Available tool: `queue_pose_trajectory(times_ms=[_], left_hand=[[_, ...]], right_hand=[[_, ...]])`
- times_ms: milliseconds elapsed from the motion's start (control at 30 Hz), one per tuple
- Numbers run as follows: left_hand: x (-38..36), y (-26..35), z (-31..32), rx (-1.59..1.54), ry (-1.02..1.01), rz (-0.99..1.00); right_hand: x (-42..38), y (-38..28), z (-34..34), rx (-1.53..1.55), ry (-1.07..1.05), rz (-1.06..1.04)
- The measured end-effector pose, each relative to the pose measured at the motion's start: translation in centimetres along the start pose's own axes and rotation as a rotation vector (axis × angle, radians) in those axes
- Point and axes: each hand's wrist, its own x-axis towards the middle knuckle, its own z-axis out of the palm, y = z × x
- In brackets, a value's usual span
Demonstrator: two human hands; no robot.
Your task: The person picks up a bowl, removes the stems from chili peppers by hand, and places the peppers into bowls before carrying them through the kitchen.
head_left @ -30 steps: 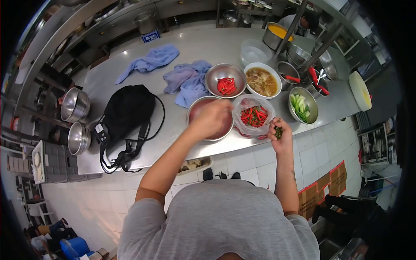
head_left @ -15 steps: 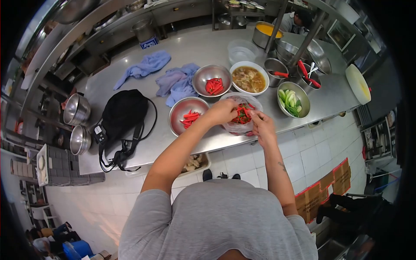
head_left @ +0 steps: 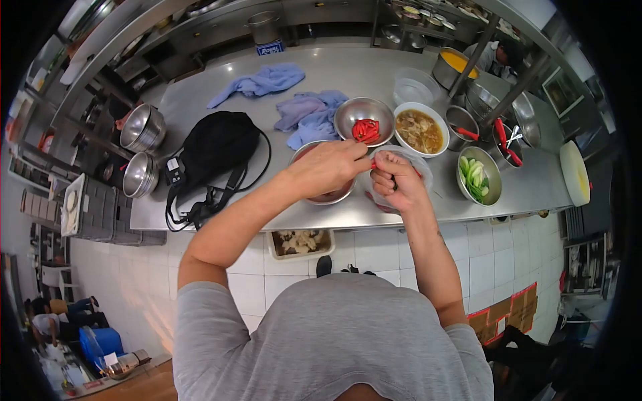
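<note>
My left hand (head_left: 329, 168) and my right hand (head_left: 393, 179) meet over the steel counter (head_left: 221, 207), both pinching one red chili (head_left: 374, 165) between them. Under my left hand sits a steel bowl (head_left: 324, 196), mostly hidden. Under my right hand lies a clear plastic bag (head_left: 422, 171) of chilies, its contents largely covered. Just beyond stands a second steel bowl (head_left: 352, 113) holding red chili pieces (head_left: 366, 129).
A white bowl of brown broth (head_left: 419, 130) and a steel bowl of green vegetables (head_left: 477, 175) stand to the right. Blue cloths (head_left: 309, 115), a black bag (head_left: 215, 148), stacked steel bowls (head_left: 141, 150) lie left. A tray (head_left: 299, 242) sits below the counter edge.
My hands have lifted out of the plastic bag and come together with one red chili between them. The camera view has shifted, so the near bowl is covered again.
</note>
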Motion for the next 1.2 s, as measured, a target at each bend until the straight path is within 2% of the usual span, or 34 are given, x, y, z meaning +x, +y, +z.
queue_pose_trajectory(times_ms=[100,200,300,400,467,567,633,700,800,900,1000,1033,1133,1200], left_hand=[[-1.7,-0.7,1.0,0.031,-0.013,0.107],[-3.2,0.5,1.5,0.134,-0.163,0.094],[-4.4,1.2,1.3,0.054,-0.218,0.181],[-4.7,1.0,1.6,-0.051,-0.194,0.207],[-4.6,0.3,1.6,-0.072,-0.178,0.193],[-5.1,-2.1,2.8,-0.134,-0.242,-0.039],[-5.4,-2.8,3.0,-0.145,-0.306,-0.281],[-5.5,-3.6,3.7,-0.175,-0.322,-0.450],[-5.0,-3.2,4.7,-0.735,-0.105,-0.666],[-3.0,-1.8,4.9,-1.257,-0.260,-0.971],[0.0,0.7,4.7,-0.869,-0.117,-0.651],[0.7,0.8,6.8,-0.782,0.030,-0.516],[4.1,1.2,9.7,-0.429,-0.039,-0.401],[5.7,1.1,11.9,-0.350,-0.271,-0.422]], right_hand=[[0.4,0.8,2.3,-0.528,0.279,-0.022],[1.0,3.1,1.5,-0.568,0.269,0.053],[-0.8,4.5,0.4,-0.296,0.188,0.280],[-1.8,5.4,0.1,-0.095,0.125,0.329],[-1.6,5.2,0.1,-0.107,0.150,0.253],[-2.0,4.7,-0.7,-0.085,0.194,0.084],[-2.9,3.8,-0.6,0.021,0.221,-0.027],[-4.4,3.7,-1.6,0.016,0.236,-0.052],[-7.3,3.7,-3.0,-0.063,0.317,-0.087],[-10.0,4.3,-4.7,-0.036,0.439,-0.139],[-11.5,4.5,-5.7,-0.009,0.604,-0.181],[-11.8,4.3,-5.4,-0.109,0.631,-0.194],[-11.8,4.4,-5.4,-0.144,0.671,-0.209],[-11.5,4.9,-5.4,-0.165,0.675,-0.272]])
